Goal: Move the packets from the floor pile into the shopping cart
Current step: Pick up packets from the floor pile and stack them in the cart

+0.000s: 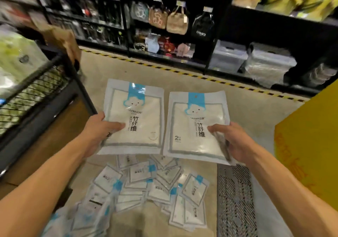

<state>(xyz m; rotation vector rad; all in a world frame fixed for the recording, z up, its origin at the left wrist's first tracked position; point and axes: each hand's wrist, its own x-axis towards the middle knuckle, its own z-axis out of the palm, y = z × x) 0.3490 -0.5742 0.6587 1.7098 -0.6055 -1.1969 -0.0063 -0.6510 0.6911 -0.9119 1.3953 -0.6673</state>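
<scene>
The left hand (pixel 97 127) grasps one packet (pixel 134 116) and the right hand (pixel 236 141) grasps another (pixel 197 127), side by side above the floor pile (pixel 146 191). The cart (pixel 42 83) stands to the left.

Floor (pixel 192 83): pale concrete, with a yellow-black hazard stripe (pixel 182 72) running along the base of the shelving. Lying directly on it: a loose, overlapping pile of packets (pixel 146 187), white with blue tabs, some face up and some turned. A metal grate (pixel 236 200) is set into the floor just right of the pile. A yellow box (pixel 309 145) stands further right.
</scene>
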